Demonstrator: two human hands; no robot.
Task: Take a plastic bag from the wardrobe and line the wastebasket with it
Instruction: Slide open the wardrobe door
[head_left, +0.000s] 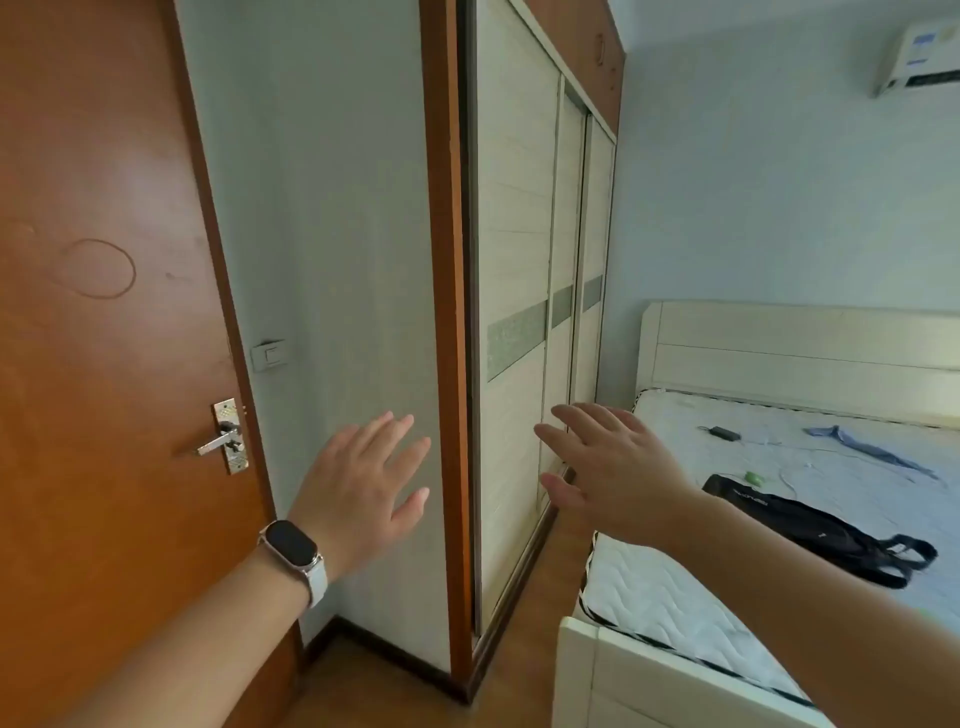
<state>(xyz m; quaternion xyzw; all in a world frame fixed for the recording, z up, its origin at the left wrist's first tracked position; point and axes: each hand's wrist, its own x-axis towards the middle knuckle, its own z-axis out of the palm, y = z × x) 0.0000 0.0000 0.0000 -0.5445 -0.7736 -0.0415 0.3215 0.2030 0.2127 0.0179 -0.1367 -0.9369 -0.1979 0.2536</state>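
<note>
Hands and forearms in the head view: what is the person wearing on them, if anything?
The left hand is bare, with a smartwatch on its wrist: a dark rounded-rectangle screen in a pale metallic case on a white strap. The right hand and its forearm are bare, with no watch, ring, glove or sleeve visible. No sleeve shows on the left forearm either.

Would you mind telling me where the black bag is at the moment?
In the head view, the black bag lies on the bed's mattress at the right, just beyond the right hand, near a small green object.
</note>
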